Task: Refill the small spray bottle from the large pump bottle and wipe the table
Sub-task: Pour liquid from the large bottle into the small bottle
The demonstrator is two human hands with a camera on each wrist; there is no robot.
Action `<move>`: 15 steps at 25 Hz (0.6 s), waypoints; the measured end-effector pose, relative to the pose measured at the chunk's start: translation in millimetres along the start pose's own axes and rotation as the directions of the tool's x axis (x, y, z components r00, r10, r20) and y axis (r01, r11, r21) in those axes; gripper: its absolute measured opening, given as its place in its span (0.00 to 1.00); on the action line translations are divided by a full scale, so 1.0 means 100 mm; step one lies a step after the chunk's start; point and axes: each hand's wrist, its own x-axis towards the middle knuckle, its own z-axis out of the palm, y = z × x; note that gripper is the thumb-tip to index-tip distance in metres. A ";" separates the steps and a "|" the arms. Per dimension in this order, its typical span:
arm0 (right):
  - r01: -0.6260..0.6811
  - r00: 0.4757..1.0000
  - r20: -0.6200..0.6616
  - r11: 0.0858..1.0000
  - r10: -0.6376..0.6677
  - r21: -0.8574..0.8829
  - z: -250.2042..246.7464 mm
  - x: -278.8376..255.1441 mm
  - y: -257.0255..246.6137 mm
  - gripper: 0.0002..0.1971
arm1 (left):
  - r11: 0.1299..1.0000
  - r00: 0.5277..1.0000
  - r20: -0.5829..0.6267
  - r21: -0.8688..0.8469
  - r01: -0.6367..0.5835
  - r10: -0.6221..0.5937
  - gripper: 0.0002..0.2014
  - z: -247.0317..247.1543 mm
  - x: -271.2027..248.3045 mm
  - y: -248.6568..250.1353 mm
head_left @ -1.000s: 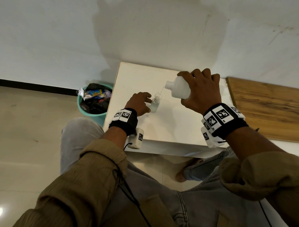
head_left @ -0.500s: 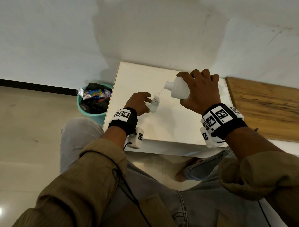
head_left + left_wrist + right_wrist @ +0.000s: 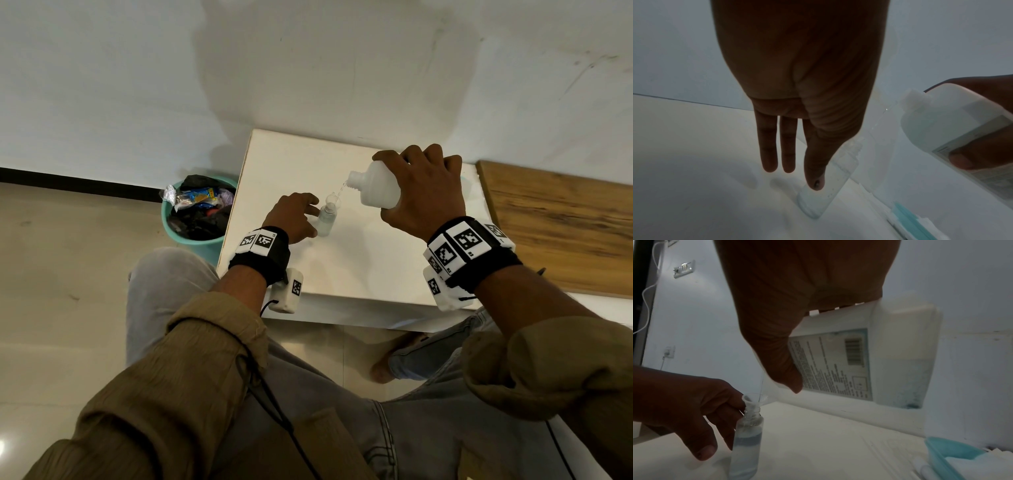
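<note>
Near the white table's (image 3: pixel 342 274) left edge, small clear spray bottle (image 3: pixel 747 443) pinched by left hand (image 3: pixel 291 219); white large bottle (image 3: pixel 375 188) gripped in right hand (image 3: pixel 424 195); thin stream should be kept centred on funnel (image 3: pixel 754 400)

Large pump bottle (image 3: pixel 869 353) back label: barcode, fine print, illegible. No readable text elsewhere.

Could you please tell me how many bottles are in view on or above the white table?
2. The small bottle stands on the table, steadied by the left hand. The large bottle is tilted above it in the right hand. Others may be hidden.
</note>
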 end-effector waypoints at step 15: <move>0.000 1.000 0.012 1.000 0.001 -0.001 -0.01 -0.01 -0.02 0.36 | 1.000 1.000 -0.003 0.008 -0.002 0.002 0.36 0.00 -0.01 0.00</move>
